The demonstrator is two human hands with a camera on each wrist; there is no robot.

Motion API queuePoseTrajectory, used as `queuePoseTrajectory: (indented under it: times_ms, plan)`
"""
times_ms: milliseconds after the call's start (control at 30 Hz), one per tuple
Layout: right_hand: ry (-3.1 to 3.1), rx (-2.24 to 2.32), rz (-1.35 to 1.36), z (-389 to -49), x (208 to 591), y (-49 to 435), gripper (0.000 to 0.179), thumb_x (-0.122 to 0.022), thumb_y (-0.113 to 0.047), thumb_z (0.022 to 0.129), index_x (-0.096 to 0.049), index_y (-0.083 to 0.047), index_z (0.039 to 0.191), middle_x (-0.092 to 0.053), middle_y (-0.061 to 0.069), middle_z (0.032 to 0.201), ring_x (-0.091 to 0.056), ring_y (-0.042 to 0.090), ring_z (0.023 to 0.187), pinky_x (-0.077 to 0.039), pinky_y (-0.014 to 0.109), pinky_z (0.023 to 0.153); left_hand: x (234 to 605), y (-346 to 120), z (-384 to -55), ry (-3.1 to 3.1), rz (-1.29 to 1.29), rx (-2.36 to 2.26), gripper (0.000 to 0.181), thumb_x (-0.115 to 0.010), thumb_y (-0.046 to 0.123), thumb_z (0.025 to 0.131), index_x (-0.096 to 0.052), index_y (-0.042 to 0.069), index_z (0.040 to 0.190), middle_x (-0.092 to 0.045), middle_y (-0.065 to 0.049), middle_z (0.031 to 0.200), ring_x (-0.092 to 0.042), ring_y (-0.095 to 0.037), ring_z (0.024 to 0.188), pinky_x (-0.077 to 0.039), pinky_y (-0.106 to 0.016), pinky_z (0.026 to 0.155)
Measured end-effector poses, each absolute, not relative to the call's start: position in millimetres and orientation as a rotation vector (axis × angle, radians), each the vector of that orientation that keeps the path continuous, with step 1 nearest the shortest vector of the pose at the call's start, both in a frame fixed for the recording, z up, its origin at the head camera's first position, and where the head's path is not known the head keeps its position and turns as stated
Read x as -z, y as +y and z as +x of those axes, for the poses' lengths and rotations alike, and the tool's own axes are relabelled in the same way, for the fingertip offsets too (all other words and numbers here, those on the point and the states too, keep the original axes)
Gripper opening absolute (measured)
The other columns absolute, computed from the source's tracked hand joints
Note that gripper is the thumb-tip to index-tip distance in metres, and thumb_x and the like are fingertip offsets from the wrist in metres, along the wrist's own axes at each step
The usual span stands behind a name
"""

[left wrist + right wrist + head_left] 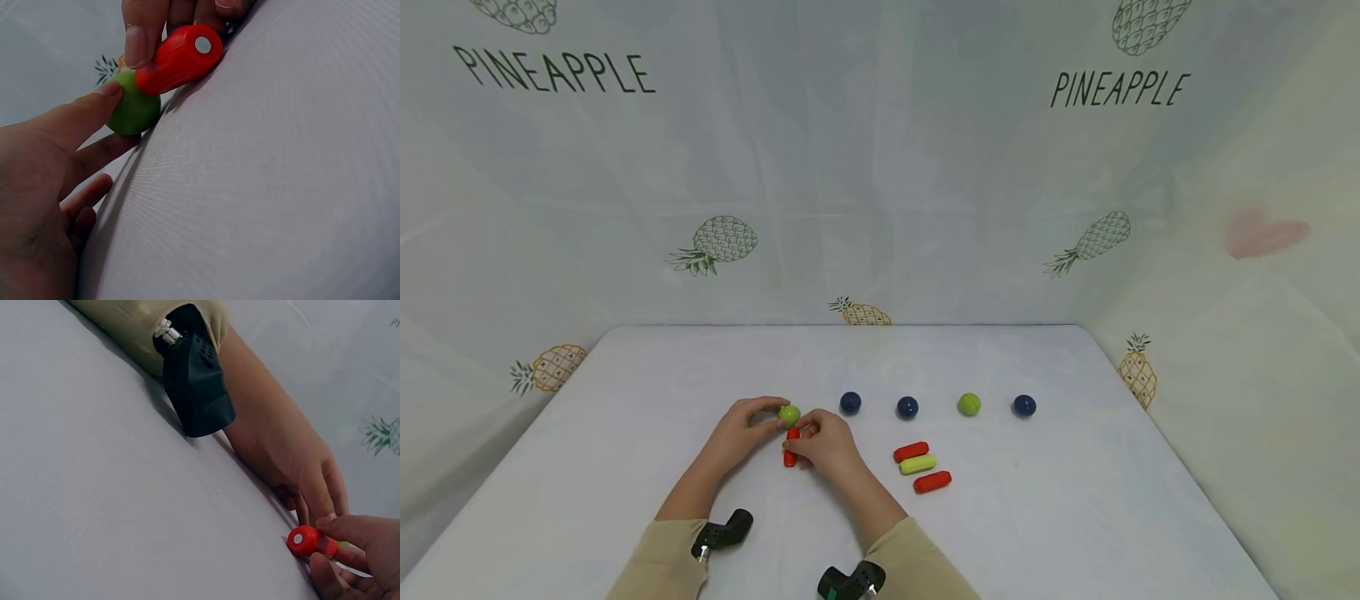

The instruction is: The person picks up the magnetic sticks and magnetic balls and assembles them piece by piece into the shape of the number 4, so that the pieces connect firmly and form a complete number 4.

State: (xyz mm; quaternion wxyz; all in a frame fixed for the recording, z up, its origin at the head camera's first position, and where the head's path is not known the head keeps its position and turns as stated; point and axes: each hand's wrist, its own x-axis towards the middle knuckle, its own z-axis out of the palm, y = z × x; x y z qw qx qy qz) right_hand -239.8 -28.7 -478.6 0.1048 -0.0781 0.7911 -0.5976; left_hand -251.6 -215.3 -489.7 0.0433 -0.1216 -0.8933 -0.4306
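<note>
My left hand (737, 437) pinches a green ball (789, 415) between thumb and fingers at the left of the table. Just in front of it, my right hand (829, 446) pinches a short red rod (791, 457) with thumb and fingertips. In the left wrist view the rod's far end meets the green ball (132, 109), and its near end shows a round silvery disc (203, 45). From the right wrist, the red rod (302, 540) hides most of the ball.
Right of the hands, a row holds a blue ball (850, 403), another blue ball (907, 407), a green ball (970, 404) and a last blue ball (1024, 406). Nearer lie a red rod (911, 452), a yellow-green rod (917, 465) and another red rod (932, 482) on the white table (1075, 517).
</note>
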Motion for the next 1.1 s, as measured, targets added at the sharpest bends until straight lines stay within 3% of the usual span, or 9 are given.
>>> queuePoseTrajectory:
  times_ms: [800, 1100]
  plan:
    - [2.321, 1.776, -0.216, -238, 480, -28, 0.022, -0.079, -0.006, 0.080, -0.062, -0.008, 0.093, -0.054, 0.000, 0.063, -0.053, 0.011, 0.043, -0.043, 0.022, 0.045, 493, -214, -254, -2.741, -0.381, 1.302, 0.034, -0.073, 0.028, 0.089, -0.068, 0.013, 0.119, -0.066, -0.004, 0.114, -0.046, -0.036, 0.123, -0.027, -0.062, 0.103]
    - [2.394, 1.683, -0.142, -238, 464, -20, 0.023, -0.080, -0.014, 0.080, -0.065, -0.011, 0.097, -0.059, -0.001, 0.075, -0.053, 0.014, 0.054, -0.047, 0.025, 0.051, 492, -214, -251, -2.740, -0.359, 1.312, 0.036, -0.074, 0.028, 0.087, -0.067, 0.014, 0.120, -0.066, -0.004, 0.117, -0.045, -0.035, 0.125, -0.026, -0.063, 0.103]
